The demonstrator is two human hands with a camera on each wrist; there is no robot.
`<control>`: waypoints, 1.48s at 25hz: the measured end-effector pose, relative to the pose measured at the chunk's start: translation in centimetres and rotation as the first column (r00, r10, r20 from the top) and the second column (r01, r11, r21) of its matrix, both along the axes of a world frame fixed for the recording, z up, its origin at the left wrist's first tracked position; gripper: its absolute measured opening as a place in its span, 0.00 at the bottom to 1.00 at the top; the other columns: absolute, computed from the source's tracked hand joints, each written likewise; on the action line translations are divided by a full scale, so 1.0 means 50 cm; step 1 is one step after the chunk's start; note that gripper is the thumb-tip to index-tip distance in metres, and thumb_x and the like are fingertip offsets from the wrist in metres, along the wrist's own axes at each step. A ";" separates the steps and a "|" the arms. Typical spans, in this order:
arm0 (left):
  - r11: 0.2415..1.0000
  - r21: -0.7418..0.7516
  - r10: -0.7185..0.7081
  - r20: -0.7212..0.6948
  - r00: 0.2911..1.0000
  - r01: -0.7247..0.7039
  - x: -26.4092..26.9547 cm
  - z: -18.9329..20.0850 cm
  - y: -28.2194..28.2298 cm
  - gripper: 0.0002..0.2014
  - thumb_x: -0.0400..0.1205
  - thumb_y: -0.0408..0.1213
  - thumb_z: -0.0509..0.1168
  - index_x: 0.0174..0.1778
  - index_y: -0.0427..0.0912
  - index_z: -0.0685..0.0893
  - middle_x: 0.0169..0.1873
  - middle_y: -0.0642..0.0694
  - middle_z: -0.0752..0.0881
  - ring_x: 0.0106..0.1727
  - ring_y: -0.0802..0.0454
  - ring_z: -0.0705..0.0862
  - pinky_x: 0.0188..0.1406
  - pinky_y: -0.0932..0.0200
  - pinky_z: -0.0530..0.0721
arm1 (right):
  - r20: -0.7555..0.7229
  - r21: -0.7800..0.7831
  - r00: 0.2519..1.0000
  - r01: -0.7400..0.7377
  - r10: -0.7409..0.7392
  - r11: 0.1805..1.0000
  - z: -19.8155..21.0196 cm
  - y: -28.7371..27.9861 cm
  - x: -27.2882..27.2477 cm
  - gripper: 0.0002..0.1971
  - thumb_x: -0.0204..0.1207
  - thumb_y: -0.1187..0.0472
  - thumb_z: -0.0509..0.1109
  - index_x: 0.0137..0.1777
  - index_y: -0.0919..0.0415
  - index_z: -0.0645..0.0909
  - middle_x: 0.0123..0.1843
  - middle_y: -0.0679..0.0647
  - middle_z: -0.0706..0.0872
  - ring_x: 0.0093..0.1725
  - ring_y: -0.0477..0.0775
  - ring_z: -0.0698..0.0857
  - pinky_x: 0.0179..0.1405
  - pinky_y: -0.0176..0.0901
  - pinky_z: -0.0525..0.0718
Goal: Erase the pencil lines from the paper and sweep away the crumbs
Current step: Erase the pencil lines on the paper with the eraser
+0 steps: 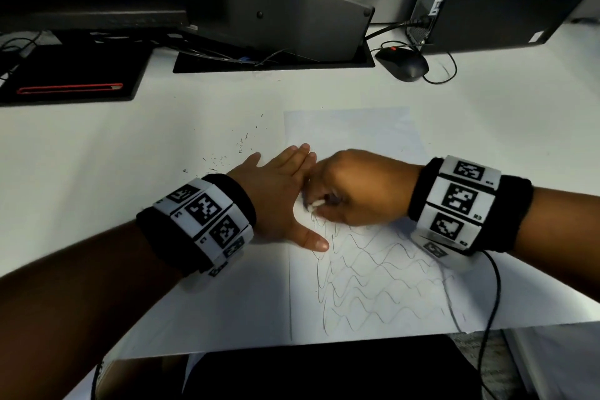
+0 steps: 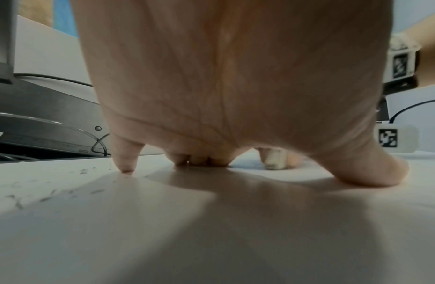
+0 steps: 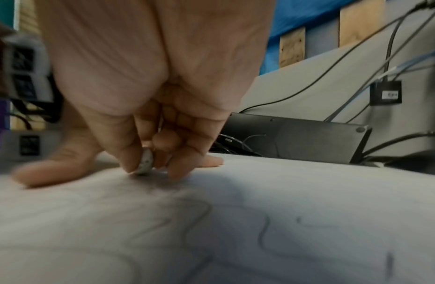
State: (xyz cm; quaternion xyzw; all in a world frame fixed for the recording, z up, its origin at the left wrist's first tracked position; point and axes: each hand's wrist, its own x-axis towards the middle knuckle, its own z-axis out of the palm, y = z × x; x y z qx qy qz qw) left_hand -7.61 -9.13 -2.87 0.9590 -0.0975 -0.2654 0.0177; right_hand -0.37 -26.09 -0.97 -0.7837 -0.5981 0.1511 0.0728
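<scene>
A white sheet of paper [image 1: 373, 269] lies on the white desk, its near half covered with wavy pencil lines [image 1: 373, 276], its far half mostly blank. My right hand [image 1: 350, 188] pinches a small white eraser [image 1: 315, 204] and presses its tip onto the paper at the top of the lines; the eraser [image 3: 145, 162] shows grey smudges in the right wrist view. My left hand [image 1: 279, 191] lies flat with fingers straight, pressing the paper's left edge beside the eraser; its thumb [image 2: 372, 169] rests on the sheet. Dark eraser crumbs [image 1: 233, 149] are scattered left of the paper.
A black mouse [image 1: 402, 63] with its cable lies at the back right, beside a black computer tower [image 1: 506, 3]. A monitor base [image 1: 272, 19] and a black pad with a red stripe [image 1: 69, 75] stand at the back left. The desk's front edge [image 1: 324, 347] runs just below the paper.
</scene>
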 end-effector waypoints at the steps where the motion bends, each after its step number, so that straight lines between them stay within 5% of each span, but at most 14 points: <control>1: 1.000 0.008 -0.001 -0.001 1.000 0.001 -0.001 0.000 0.001 0.70 0.56 0.88 0.50 0.86 0.51 0.30 0.85 0.54 0.29 0.85 0.57 0.31 0.85 0.38 0.43 | -0.017 0.010 1.000 -0.009 0.009 1.000 0.001 -0.005 -0.004 0.09 0.79 0.55 0.66 0.49 0.55 0.87 0.46 0.48 0.88 0.41 0.47 0.84 0.43 0.42 0.81; 6: 0.999 0.045 -0.019 0.063 0.998 0.016 0.007 0.012 -0.018 0.69 0.60 0.85 0.57 0.87 0.42 0.40 0.87 0.45 0.37 0.88 0.49 0.43 0.85 0.41 0.56 | -0.054 0.095 0.967 0.252 -0.248 0.963 -0.005 -0.035 0.046 0.05 0.77 0.59 0.70 0.50 0.56 0.86 0.46 0.48 0.86 0.43 0.47 0.82 0.47 0.49 0.83; 11: 0.994 -0.102 -0.031 0.047 0.998 0.035 0.021 0.010 -0.031 0.67 0.62 0.80 0.66 0.87 0.54 0.36 0.87 0.51 0.39 0.88 0.51 0.46 0.82 0.47 0.60 | -0.026 0.082 0.969 0.246 -0.245 0.966 -0.003 -0.025 0.043 0.05 0.74 0.60 0.73 0.48 0.57 0.87 0.46 0.49 0.86 0.44 0.50 0.83 0.46 0.48 0.83; 15: 0.998 -0.045 -0.048 0.023 0.999 0.049 0.020 0.014 -0.031 0.60 0.64 0.80 0.64 0.88 0.54 0.51 0.87 0.51 0.35 0.87 0.54 0.39 0.83 0.48 0.56 | -0.097 0.038 0.991 0.101 -0.097 0.994 -0.003 -0.025 0.002 0.05 0.75 0.58 0.73 0.47 0.57 0.88 0.47 0.48 0.88 0.44 0.48 0.85 0.47 0.43 0.83; 20: 0.998 -0.050 -0.041 0.048 0.998 0.043 0.015 0.011 -0.033 0.66 0.62 0.82 0.62 0.87 0.53 0.37 0.87 0.51 0.35 0.87 0.54 0.38 0.82 0.49 0.57 | -0.020 0.067 0.985 0.174 -0.173 0.982 0.004 -0.027 0.033 0.07 0.76 0.56 0.70 0.45 0.56 0.89 0.43 0.48 0.88 0.41 0.49 0.85 0.45 0.47 0.84; 24: 0.998 -0.027 -0.048 0.025 0.999 0.049 0.016 0.017 -0.035 0.62 0.65 0.80 0.63 0.88 0.52 0.43 0.86 0.51 0.33 0.86 0.56 0.35 0.82 0.52 0.54 | -0.116 0.002 0.992 0.057 -0.056 0.998 0.000 -0.027 -0.006 0.06 0.76 0.56 0.70 0.45 0.56 0.88 0.43 0.46 0.88 0.38 0.43 0.82 0.41 0.34 0.79; 28: 0.999 -0.021 -0.037 0.039 0.999 0.038 0.018 0.008 -0.031 0.69 0.61 0.83 0.60 0.87 0.48 0.35 0.86 0.51 0.34 0.87 0.55 0.37 0.82 0.49 0.56 | -0.034 0.054 0.985 0.173 -0.171 0.983 0.011 -0.034 0.035 0.06 0.75 0.57 0.70 0.46 0.55 0.89 0.43 0.47 0.88 0.40 0.46 0.84 0.43 0.41 0.82; 32: 0.999 0.008 -0.053 0.012 0.999 0.053 0.017 0.013 -0.033 0.69 0.62 0.83 0.60 0.87 0.47 0.34 0.86 0.49 0.32 0.87 0.54 0.35 0.83 0.49 0.53 | -0.108 0.017 0.992 0.067 -0.065 0.998 0.004 -0.038 0.008 0.05 0.75 0.58 0.72 0.45 0.55 0.89 0.42 0.44 0.87 0.35 0.38 0.79 0.39 0.30 0.75; 35: 0.998 0.036 -0.061 0.015 0.998 0.060 0.018 0.017 -0.036 0.69 0.63 0.83 0.60 0.87 0.44 0.33 0.86 0.48 0.32 0.87 0.52 0.36 0.83 0.48 0.54 | -0.031 0.049 0.986 0.167 -0.166 0.985 0.013 -0.041 0.032 0.06 0.75 0.58 0.70 0.44 0.56 0.89 0.42 0.47 0.87 0.38 0.45 0.83 0.39 0.38 0.79; 37: 0.997 0.039 -0.063 0.006 0.998 0.063 0.018 0.016 -0.034 0.70 0.62 0.83 0.59 0.87 0.44 0.33 0.86 0.48 0.32 0.87 0.52 0.35 0.83 0.48 0.54 | -0.003 0.029 0.994 0.109 -0.109 0.994 0.005 -0.040 0.019 0.06 0.74 0.58 0.69 0.43 0.57 0.88 0.41 0.48 0.87 0.38 0.48 0.83 0.41 0.41 0.81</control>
